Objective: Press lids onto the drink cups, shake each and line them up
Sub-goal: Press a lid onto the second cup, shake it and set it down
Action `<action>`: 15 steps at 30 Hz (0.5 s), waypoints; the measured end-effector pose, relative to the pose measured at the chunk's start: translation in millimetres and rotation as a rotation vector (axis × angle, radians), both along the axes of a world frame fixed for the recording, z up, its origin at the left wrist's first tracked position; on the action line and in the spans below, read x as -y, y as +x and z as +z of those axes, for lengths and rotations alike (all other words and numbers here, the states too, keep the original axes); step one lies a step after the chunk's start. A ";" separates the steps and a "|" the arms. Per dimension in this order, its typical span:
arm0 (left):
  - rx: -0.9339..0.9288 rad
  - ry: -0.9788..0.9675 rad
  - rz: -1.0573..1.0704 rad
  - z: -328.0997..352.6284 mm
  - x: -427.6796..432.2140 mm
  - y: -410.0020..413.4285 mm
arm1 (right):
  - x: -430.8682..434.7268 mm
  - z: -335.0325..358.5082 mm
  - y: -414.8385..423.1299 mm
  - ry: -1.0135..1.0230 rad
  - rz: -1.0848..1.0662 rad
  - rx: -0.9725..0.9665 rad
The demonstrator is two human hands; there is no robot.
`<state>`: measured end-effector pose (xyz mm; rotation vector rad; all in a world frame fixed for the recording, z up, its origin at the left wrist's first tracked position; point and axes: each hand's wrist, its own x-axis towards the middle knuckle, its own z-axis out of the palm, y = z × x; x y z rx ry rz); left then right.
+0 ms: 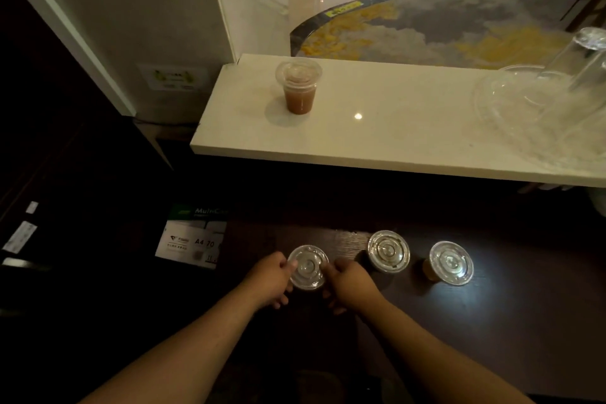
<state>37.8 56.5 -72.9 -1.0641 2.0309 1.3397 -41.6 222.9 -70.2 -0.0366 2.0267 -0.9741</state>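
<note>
Gripping from both sides, the left hand [269, 277] and right hand [348, 285] flank the leftmost clear plastic drink cup with a flat clear lid [308, 267] on the dark wooden table [511, 321]. Left thumb lies on the lid's left rim; right fingertips touch its right rim. Both hands curled around the cup, fingers partly hidden below the lid. Cup body not visible under the hands and lid; contents cannot be told.

Same table, to the right: a second clear lidded cup [389, 251], near the right hand but apart from it. Further right, a third clear lidded cup with a tan drink showing at its side [451, 262]. The three stand in a rough row, gaps between them, the middle one set slightly farther back.

Raised white stone ledge [410, 134] beyond the table carries a fourth clear lidded cup holding a reddish-brown drink [298, 87], upright, near the ledge's left end, well apart from the others. At the ledge's right end, a heap of clear plastic domed lids and empty clear cups [541, 108], shapes blurred.

Left of the table, low in shadow, a white and green box of A4 paper [193, 239]
</note>
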 end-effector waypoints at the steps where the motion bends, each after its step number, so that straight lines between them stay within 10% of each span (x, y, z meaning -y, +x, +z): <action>1: 0.002 0.057 0.018 -1.4 -0.5 4.2 | 3.0 -1.7 -3.0 0.002 0.014 -0.030; 15: -0.078 -0.129 -0.046 -16.6 10.4 -7.0 | 4.8 -12.9 5.4 -0.003 0.008 0.022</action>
